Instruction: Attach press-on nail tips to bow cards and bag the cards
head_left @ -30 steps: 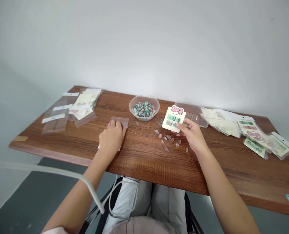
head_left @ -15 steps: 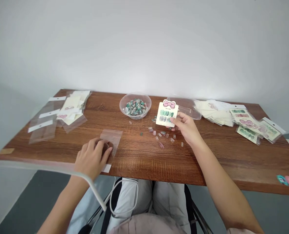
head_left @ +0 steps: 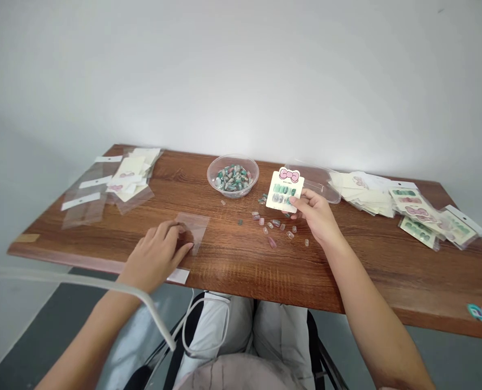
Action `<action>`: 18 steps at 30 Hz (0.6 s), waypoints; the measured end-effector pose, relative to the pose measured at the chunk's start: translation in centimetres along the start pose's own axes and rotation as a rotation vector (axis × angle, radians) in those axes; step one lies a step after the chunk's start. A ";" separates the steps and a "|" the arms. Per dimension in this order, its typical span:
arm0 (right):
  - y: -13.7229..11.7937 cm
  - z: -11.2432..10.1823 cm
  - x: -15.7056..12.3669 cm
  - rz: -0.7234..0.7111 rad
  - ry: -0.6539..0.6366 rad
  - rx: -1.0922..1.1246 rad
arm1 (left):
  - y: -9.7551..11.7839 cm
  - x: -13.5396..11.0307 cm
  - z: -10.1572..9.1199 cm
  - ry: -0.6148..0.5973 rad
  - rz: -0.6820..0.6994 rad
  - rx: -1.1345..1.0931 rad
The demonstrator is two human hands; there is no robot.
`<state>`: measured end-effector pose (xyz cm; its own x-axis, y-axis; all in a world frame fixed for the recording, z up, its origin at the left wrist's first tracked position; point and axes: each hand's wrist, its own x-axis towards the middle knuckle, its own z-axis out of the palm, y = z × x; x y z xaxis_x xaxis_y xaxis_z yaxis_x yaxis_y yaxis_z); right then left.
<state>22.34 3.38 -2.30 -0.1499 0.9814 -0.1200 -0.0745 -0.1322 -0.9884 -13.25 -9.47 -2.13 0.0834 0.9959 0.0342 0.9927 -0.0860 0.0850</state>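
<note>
In the head view, my right hand (head_left: 316, 214) holds a cream card (head_left: 270, 203) upright by its lower right edge, thumb in front. The card has a pink bow on top and two rows of green and greyish press-on nails. My left hand (head_left: 157, 246) rests on a flat clear plastic bag (head_left: 198, 227) near the table's front edge. Its fingers are bent, with thumb and forefinger apart over the film. The bag's white strip (head_left: 178, 276) shows below the wrist. Loose nails (head_left: 272, 242) lie scattered under the card.
A clear bowl (head_left: 212, 181) of nails stands at the back centre. Clear bags (head_left: 82, 212) and blank cards (head_left: 133, 165) lie left. Behind my right hand is a clear plastic lid (head_left: 334, 190); further right are more cards (head_left: 369, 200) and packed nail sets (head_left: 419, 233). A white cable (head_left: 139, 292) crosses the foreground.
The view has shifted slightly, moving the table's contents a little to the right. My left thumb and forefinger look wider apart over the bag. My right hand still holds the card.
</note>
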 end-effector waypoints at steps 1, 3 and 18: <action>0.0 0.0 0.0 0.000 0.004 0.001 | 0.5 -0.4 0.4 0.006 0.015 0.056; 0.0 -0.1 0.0 -0.006 0.010 0.007 | 1.5 -1.5 1.3 0.049 0.022 0.136; -0.2 -0.1 0.1 -0.028 0.031 0.041 | 1.9 -7.7 3.0 0.150 0.359 0.129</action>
<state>22.39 3.51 -2.15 -0.1169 0.9885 -0.0960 -0.1187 -0.1099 -0.9868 -11.76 -17.24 -5.25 0.4220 0.8876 0.1846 0.9066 -0.4136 -0.0837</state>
